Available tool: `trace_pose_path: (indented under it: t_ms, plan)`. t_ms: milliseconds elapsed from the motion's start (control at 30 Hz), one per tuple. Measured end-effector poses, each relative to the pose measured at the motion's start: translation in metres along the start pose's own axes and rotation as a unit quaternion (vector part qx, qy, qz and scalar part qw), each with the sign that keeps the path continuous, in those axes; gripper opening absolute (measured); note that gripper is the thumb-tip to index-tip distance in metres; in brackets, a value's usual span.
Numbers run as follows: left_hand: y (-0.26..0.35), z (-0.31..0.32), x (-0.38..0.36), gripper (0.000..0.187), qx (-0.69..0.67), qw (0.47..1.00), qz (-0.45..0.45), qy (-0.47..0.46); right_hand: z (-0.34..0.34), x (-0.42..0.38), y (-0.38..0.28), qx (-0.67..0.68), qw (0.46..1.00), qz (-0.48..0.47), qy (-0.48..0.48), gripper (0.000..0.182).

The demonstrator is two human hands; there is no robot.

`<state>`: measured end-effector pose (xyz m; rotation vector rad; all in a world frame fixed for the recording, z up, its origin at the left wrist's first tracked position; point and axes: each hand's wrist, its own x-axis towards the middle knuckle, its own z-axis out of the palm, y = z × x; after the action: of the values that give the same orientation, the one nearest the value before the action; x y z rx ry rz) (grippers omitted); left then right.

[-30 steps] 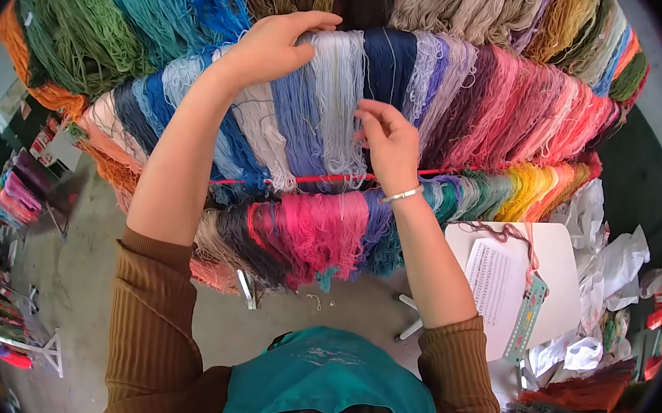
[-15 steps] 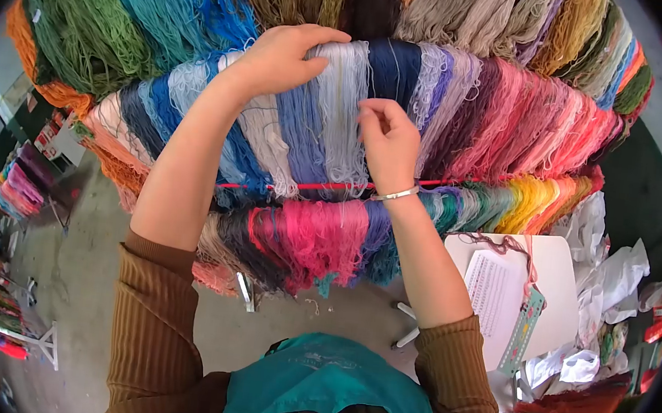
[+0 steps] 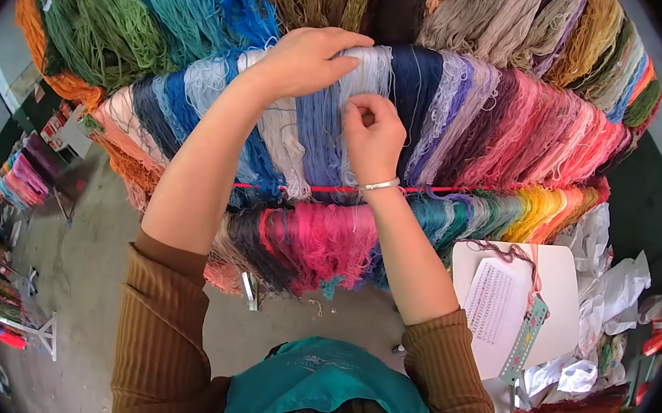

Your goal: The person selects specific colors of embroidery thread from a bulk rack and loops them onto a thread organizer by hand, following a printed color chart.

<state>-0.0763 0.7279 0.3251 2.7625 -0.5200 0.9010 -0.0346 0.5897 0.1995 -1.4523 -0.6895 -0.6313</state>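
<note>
My left hand [image 3: 309,61] lies over the top of a pale blue-grey hank of yarn [image 3: 373,71]. Its fingers are stretched out toward the right and the thumb stands apart. Just below and to the right, my right hand [image 3: 375,139] is closed in a pinch in front of the same hank, with a bracelet [image 3: 379,184] at the wrist. Whether a strand sits between its fingertips is too small to make out. A navy hank [image 3: 416,79] hangs to the right, and a periwinkle-blue hank [image 3: 315,137] hangs to the left.
Green yarn [image 3: 102,17] and teal yarn [image 3: 175,8] hang on the row behind. A red rod [image 3: 333,189] runs above the lower row with pink yarn [image 3: 320,241]. At right, a white board [image 3: 556,308] bears a printed sheet [image 3: 491,298] and a green punched card [image 3: 527,333]. Plastic bags [image 3: 622,286] lie beyond.
The whole view has shifted, so the yarn appears farther right. My right hand has moved left across the pale hank, its fingers curled tighter. My left hand stays on the hank's top.
</note>
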Motion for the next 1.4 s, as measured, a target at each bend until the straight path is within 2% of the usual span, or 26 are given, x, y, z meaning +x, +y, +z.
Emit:
trace_pose_path:
  t_ms: [33, 100, 167, 200, 233, 300, 433, 600, 700, 933, 1000, 1133, 1200, 1300, 1400]
  plan:
    - [0.000, 0.000, 0.000, 0.041, 0.000, 1.000, -0.001, 0.001, 0.000, -0.001, 0.001, 0.058, 0.998, 0.031, 0.006, 0.006]
    - [-0.001, 0.000, 0.000, 0.040, 0.011, 1.000, 0.003, 0.001, -0.004, -0.006, -0.002, 0.051, 0.999, 0.016, 0.007, 0.002]
    - [-0.002, 0.002, 0.001, 0.040, 0.012, 1.000, 0.004, 0.005, -0.011, -0.009, -0.010, 0.233, 0.954, 0.187, -0.038, 0.003]
    - [-0.002, 0.002, 0.001, 0.039, 0.014, 1.000, 0.005, 0.008, -0.015, -0.007, -0.016, 0.306, 0.924, 0.223, -0.062, 0.007]
    - [-0.002, 0.003, 0.000, 0.039, 0.012, 1.000, 0.005, 0.007, -0.015, -0.007, -0.015, 0.304, 0.924, 0.224, -0.062, 0.007]
    - [-0.002, 0.004, 0.000, 0.039, 0.012, 1.000, 0.009, 0.015, -0.014, -0.004, -0.014, 0.365, 0.889, 0.270, -0.065, 0.010]
    - [-0.003, 0.005, 0.000, 0.038, 0.012, 1.000, 0.016, 0.020, -0.007, -0.003, -0.013, 0.320, 0.911, 0.251, -0.065, 0.013]
    - [-0.003, 0.007, 0.000, 0.038, 0.027, 0.999, 0.011, 0.025, 0.011, -0.002, 0.001, 0.217, 0.967, 0.129, -0.031, 0.010]
    - [-0.003, 0.007, 0.000, 0.038, 0.026, 0.999, 0.016, 0.026, 0.014, -0.002, -0.001, 0.245, 0.957, 0.157, 0.008, 0.007]
    - [-0.004, 0.007, -0.001, 0.039, 0.029, 0.999, 0.016, 0.021, 0.010, -0.006, -0.002, 0.280, 0.940, 0.195, 0.027, 0.003]
    - [-0.004, 0.008, 0.000, 0.039, 0.031, 0.999, 0.020, 0.025, 0.006, -0.009, -0.002, 0.335, 0.918, 0.212, 0.018, 0.004]
    - [-0.004, 0.012, -0.001, 0.041, 0.017, 0.999, 0.023, 0.040, -0.003, -0.011, -0.012, 0.344, 0.912, 0.224, -0.004, 0.004]
    - [-0.004, 0.015, -0.001, 0.039, 0.055, 0.996, 0.033, 0.062, -0.009, -0.011, -0.021, 0.369, 0.892, 0.262, -0.018, 0.005]
    - [0.001, 0.012, -0.002, 0.038, 0.070, 0.997, 0.004, 0.023, -0.012, -0.012, -0.020, 0.358, 0.896, 0.262, -0.021, 0.003]
    - [0.002, 0.014, -0.003, 0.038, 0.085, 0.996, 0.008, 0.028, -0.014, -0.014, -0.024, 0.306, 0.918, 0.251, 0.002, 0.001]
